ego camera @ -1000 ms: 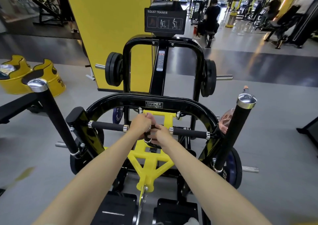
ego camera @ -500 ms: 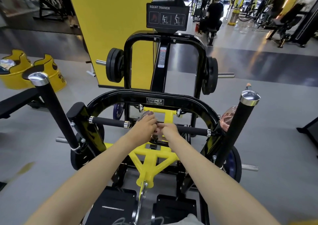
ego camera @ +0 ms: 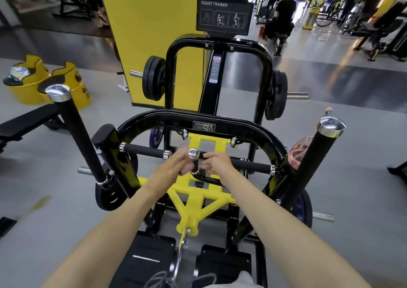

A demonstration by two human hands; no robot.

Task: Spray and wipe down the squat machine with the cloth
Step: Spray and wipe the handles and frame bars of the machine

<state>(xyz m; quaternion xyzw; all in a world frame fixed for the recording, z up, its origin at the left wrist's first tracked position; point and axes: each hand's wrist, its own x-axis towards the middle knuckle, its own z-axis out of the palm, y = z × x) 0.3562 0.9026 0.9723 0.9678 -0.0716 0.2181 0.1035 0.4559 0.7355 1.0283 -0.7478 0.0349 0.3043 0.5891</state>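
1. The squat machine [ego camera: 202,127] stands straight ahead, its black arch over a yellow frame [ego camera: 193,201].
2. Both hands meet at a short chrome-capped handle [ego camera: 193,154], between the two foam grips [ego camera: 143,152].
3. The left hand [ego camera: 174,166] is blurred, with its fingers straight and close together against the handle's left side.
4. The right hand [ego camera: 217,164] reaches its fingers left to the handle. Whether they clasp it cannot be told.
5. A pink bottle [ego camera: 296,155] sits just behind the right post [ego camera: 317,153].
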